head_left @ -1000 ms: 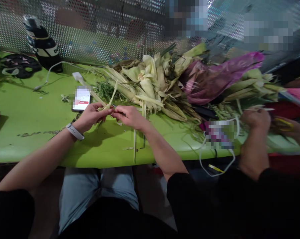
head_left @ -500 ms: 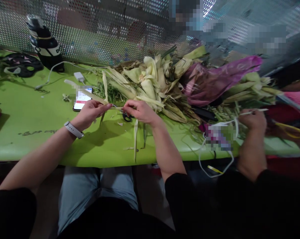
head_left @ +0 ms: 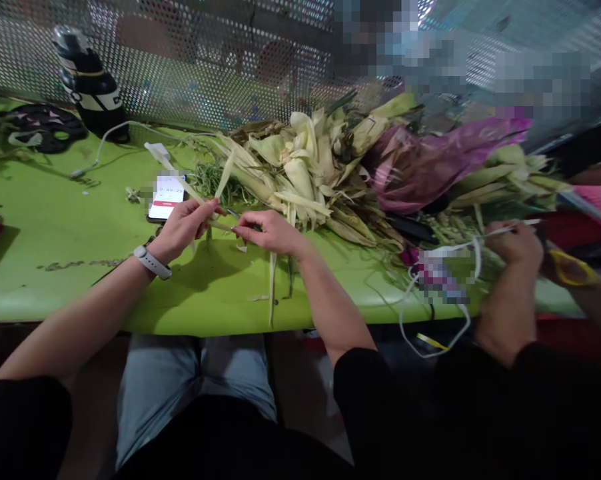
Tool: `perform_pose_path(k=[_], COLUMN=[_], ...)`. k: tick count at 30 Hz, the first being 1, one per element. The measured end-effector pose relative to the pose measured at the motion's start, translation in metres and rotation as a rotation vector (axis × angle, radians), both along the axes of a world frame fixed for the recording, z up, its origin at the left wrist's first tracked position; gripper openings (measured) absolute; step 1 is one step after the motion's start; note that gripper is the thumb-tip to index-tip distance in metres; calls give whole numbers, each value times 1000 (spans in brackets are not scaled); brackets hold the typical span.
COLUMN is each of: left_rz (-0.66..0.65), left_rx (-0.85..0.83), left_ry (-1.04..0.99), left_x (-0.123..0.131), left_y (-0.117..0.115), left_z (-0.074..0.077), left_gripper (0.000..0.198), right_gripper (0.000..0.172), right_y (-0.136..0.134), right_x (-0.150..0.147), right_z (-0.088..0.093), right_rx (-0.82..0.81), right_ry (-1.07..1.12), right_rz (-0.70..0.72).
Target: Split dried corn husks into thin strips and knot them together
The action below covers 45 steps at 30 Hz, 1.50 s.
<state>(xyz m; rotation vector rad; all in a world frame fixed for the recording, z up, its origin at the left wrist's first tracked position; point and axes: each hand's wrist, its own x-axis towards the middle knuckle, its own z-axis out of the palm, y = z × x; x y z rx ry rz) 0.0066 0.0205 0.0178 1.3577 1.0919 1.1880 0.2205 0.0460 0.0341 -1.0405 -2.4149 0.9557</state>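
My left hand (head_left: 188, 223) is closed around pale corn husk strips (head_left: 193, 193). One strip slants up past the phone, and another sticks up above the fingers. My right hand (head_left: 265, 230) is just to the right, its thumb and fingertips pinching the end of a husk strip (head_left: 223, 227) that runs between the hands. A thin metal piece, like a scissor blade (head_left: 233, 213), shows beside the right fingertips; its other end is hidden. A narrow husk strip (head_left: 271, 293) hangs below my right wrist toward the table edge.
A heap of corn husks (head_left: 300, 173) and a purple plastic bag (head_left: 415, 167) lie behind. A lit phone (head_left: 166, 200), a white cable (head_left: 100, 147) and a black bottle (head_left: 93, 87) stand left on the green table (head_left: 80, 227). At right, a co-worker's hand (head_left: 518, 243) holds a white strip.
My right hand has shifted slightly left and down, closer to my left hand. The husk strips in my left hand have tilted, and the black scissor handles under my right hand no longer show.
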Motion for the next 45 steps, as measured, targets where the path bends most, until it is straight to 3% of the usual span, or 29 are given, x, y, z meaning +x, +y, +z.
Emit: perform_pose_path(k=[8, 15, 21, 26, 30, 32, 34, 36, 40, 42, 45], left_rz=[-96, -235, -363, -325, -312, -233, -158, -112, -11, -1, -18], left_rx=[-52, -2, 3, -45, -96, -131, -168, -187, -139, -118, -108], left_ry=[8, 196, 214, 181, 47, -43, -131, -202, -260, -250, -245], left_x=[1, 6, 6, 8, 10, 10, 9, 9, 10, 11, 12], left_y=[0, -3, -4, -8, -6, -4, -2, -1, -1, -1, 0], left_z=[-1, -10, -10, -8, -14, -17, -17, -16, -13, -13, -15], left_gripper=[39, 42, 31, 26, 28, 32, 36, 38, 29, 27, 26], right_gripper=[22, 45, 47, 46, 43, 41, 43, 48, 49, 46, 48], right_y=[4, 0, 1, 1, 9, 11, 7, -3, -29, -35, -31], right_x=[-3, -22, -23, -21, -9, 0, 5, 2, -25, -36, -44], right_z=[-7, -25, -25, -22, -15, -8, -3, -2, -13, -22, -33], right_rx=[27, -81, -85, 10, 14, 103, 302, 410, 405, 407, 418], right_ry=[87, 391, 436, 471, 434, 511, 535, 457, 103, 2, -92], right_rz=[-64, -336, -328, -407, -438, -568, -710, -655, -273, -245, -315])
